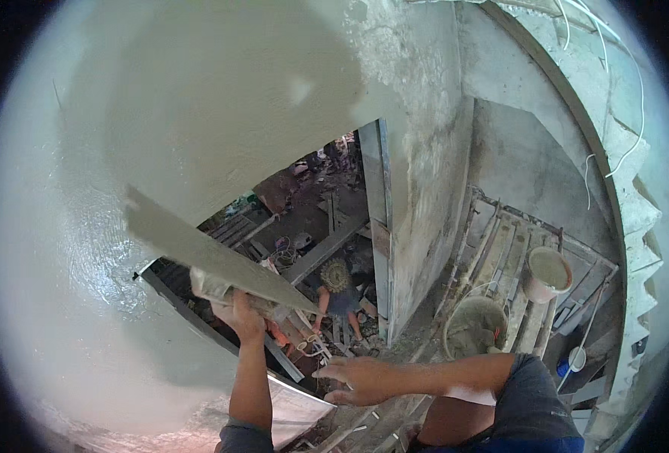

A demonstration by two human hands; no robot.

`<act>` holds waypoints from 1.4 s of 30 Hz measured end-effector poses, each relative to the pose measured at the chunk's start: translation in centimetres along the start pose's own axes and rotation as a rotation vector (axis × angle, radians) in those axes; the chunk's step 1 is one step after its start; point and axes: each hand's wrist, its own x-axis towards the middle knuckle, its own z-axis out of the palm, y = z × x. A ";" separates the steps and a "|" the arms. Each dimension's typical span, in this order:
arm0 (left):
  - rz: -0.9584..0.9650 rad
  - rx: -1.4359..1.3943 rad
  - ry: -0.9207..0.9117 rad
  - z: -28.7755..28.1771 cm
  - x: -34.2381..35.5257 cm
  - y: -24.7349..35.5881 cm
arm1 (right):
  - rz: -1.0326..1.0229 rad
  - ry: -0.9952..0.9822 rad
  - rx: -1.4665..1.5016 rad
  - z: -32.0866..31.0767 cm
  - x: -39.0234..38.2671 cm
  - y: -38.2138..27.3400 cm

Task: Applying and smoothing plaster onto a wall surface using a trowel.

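My left hand [242,321] is closed around the pale, mortar-smeared grip on the back of a long grey plastering float [206,251]. The float is a narrow, flat blade slanting across a wall opening, its upper left end against the freshly plastered wall [221,98]. Wet plaster shines on the wall's left side. My right hand [355,380] hangs in front of the opening's lower edge, fingers stretched and apart, with nothing visible in it. The right forearm comes across from the right.
Below, through the opening, a person [338,283] bends among planks and rubble. On scaffold planks [512,249] at right stand a mortar-filled bucket [548,275] and a larger tub of mortar [476,328]. A small white-and-blue pail [576,360] sits lower. White cables [640,98] hang at upper right.
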 end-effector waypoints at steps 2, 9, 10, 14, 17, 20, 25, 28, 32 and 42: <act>0.138 0.146 -0.028 -3.5 0.6 -2.7 | 0.021 -0.073 -0.018 -0.1 -0.2 0.2; 0.887 1.830 -0.371 -6.6 0.2 -5.8 | -0.015 -0.221 -0.177 1.3 0.1 1.8; 0.472 1.383 -0.302 -6.7 -0.3 -6.7 | 0.003 -0.311 -0.236 1.5 0.3 1.8; -0.123 0.504 -0.215 -6.1 -3.6 -6.2 | 0.012 -0.481 -0.290 1.8 -0.3 0.5; -0.055 0.941 -0.244 -6.2 -5.2 -4.1 | 0.057 -0.559 -0.259 2.1 -0.3 0.4; -0.116 1.149 -0.129 -6.9 -6.4 -3.9 | 0.064 -0.621 -0.326 2.0 -0.2 0.0; -0.145 0.995 -0.177 -10.3 -6.4 -7.2 | 0.048 -0.529 -0.323 3.9 -0.7 1.1; -0.122 0.881 -0.066 -11.7 -6.1 -7.8 | 0.004 -0.451 -0.326 5.0 -0.6 1.9; -0.120 0.850 -0.018 -13.2 -4.8 -7.2 | 0.014 -0.491 -0.280 3.7 0.2 0.2; -0.090 0.665 0.136 -13.0 -2.4 -4.5 | 0.011 -0.550 -0.314 2.6 -0.7 0.1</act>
